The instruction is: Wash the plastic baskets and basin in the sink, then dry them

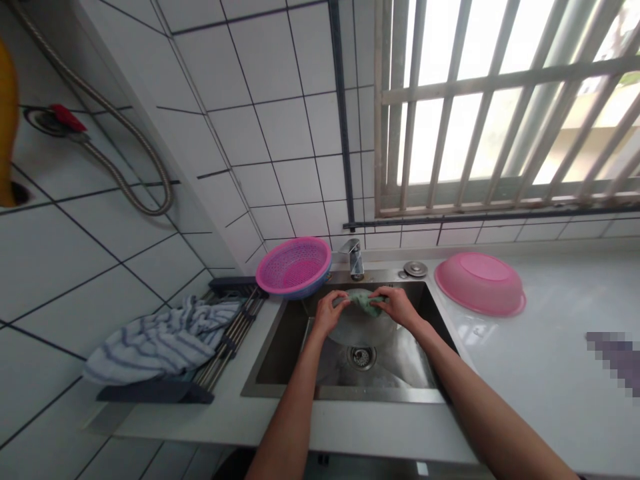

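Over the sink [400, 363], both hands pinch a bunched, pale green cloth [367, 303] stretched between them. My left hand [331, 312] has its fingertips closed at the cloth's left end. At the right end, the thumb and fingers of my right hand [395, 305] press together on it. Below the hands, in the sink's back part, is a round greyish bowl-like vessel [345, 331], partly hidden by hands and cloth. The metal faucet [355, 259] stands just behind them. In front of the vessel, the drain [361, 357] shows.
A pink basket [295, 263] sits in a blue one at the sink's back left corner. To the right, a pink basin [480, 283] lies upside down beside a drain plug [415, 269]. A striped towel [170, 340] lies on a folding rack [233, 337] at left.
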Motion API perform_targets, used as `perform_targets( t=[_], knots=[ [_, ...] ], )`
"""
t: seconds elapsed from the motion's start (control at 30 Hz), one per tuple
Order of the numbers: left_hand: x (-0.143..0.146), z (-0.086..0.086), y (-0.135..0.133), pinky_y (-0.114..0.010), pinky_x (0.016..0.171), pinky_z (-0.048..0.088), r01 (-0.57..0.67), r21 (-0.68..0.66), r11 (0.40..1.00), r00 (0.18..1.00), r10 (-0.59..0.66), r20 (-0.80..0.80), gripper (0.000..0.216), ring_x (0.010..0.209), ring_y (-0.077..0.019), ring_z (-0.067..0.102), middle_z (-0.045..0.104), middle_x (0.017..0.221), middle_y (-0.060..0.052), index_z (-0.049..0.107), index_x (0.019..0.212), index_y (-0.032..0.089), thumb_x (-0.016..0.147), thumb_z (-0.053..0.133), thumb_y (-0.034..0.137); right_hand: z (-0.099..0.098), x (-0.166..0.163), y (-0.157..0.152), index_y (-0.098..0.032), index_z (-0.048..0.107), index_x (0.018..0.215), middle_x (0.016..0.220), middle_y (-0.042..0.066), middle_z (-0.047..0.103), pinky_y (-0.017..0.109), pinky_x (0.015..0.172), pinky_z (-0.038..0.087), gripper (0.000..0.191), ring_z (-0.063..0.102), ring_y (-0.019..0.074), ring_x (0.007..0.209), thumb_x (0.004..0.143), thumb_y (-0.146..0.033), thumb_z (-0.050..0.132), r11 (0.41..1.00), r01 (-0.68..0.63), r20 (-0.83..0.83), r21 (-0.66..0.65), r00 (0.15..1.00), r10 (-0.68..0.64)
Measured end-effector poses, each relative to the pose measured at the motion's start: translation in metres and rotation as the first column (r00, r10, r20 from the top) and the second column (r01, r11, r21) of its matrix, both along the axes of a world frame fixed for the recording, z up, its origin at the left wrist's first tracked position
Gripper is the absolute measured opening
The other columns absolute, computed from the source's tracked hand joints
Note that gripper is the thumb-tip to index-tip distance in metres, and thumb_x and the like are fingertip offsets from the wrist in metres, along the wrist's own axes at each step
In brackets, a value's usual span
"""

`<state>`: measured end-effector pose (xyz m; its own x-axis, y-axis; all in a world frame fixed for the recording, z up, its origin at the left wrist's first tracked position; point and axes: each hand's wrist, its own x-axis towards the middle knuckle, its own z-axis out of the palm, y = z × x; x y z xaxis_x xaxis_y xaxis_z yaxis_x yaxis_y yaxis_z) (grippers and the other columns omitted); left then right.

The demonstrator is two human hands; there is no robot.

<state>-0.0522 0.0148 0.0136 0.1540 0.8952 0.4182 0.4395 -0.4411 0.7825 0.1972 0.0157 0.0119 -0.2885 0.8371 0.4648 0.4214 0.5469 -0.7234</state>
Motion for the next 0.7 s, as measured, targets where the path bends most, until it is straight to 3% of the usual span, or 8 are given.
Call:
perform_targets(
  t=[0.17, 0.27, 0.47, 0.7],
  knots=[
    [0.007, -0.004, -0.002, -0.038, 0.100, 0.051, 0.065, -0.013, 0.998, 0.997, -0.065, -0.029, 0.014, 0.106, -0.0254, 0.071, 0.078, 0.107, -0.007, 0.073, 0.092, 0.022, 0.088, 0.069, 0.034, 0.000, -0.005, -0.003, -0.023, 0.078, 0.097, 0.095, 0.005, 0.078, 0.032, 0.084, 0.052, 0.012, 0.072, 0.0239, 0.091, 0.085, -0.022, 0.074, 0.998, -0.045, 0.025, 0.042, 0.999, 0.044],
    [0.004, -0.006, 0.001, -0.038, 0.099, 0.051, 0.026, -0.023, 0.999, 0.999, -0.027, -0.038, 0.017, 0.104, -0.0257, 0.072, 0.079, 0.104, -0.007, 0.074, 0.094, 0.022, 0.088, 0.070, 0.038, -0.002, -0.005, -0.002, -0.022, 0.078, 0.098, 0.097, 0.005, 0.078, 0.031, 0.084, 0.052, 0.013, 0.072, 0.0231, 0.091, 0.086, -0.024, 0.072, 0.998, -0.059, -0.012, 0.022, 0.998, 0.059],
    [-0.019, -0.013, 0.017, -0.040, 0.104, 0.051, -0.086, -0.020, 0.996, 0.989, 0.088, 0.115, 0.026, 0.108, -0.0264, 0.071, 0.078, 0.107, -0.009, 0.071, 0.092, 0.021, 0.087, 0.070, 0.046, -0.016, 0.016, 0.015, -0.021, 0.077, 0.094, 0.092, 0.004, 0.078, 0.032, 0.078, 0.054, 0.017, 0.070, 0.0216, 0.080, 0.083, -0.032, 0.071, 0.993, 0.082, -0.160, -0.087, 0.982, -0.095],
    [-0.013, -0.022, 0.016, -0.041, 0.103, 0.052, -0.031, -0.108, 0.994, 0.996, 0.039, 0.079, 0.030, 0.109, -0.0266, 0.071, 0.077, 0.112, -0.009, 0.070, 0.098, 0.021, 0.082, 0.075, 0.046, -0.007, 0.011, 0.007, -0.021, 0.074, 0.093, 0.090, 0.005, 0.077, 0.030, 0.074, 0.051, 0.015, 0.069, 0.0214, 0.079, 0.085, -0.030, 0.065, 0.994, 0.100, -0.118, -0.042, 0.988, -0.104]
  ],
)
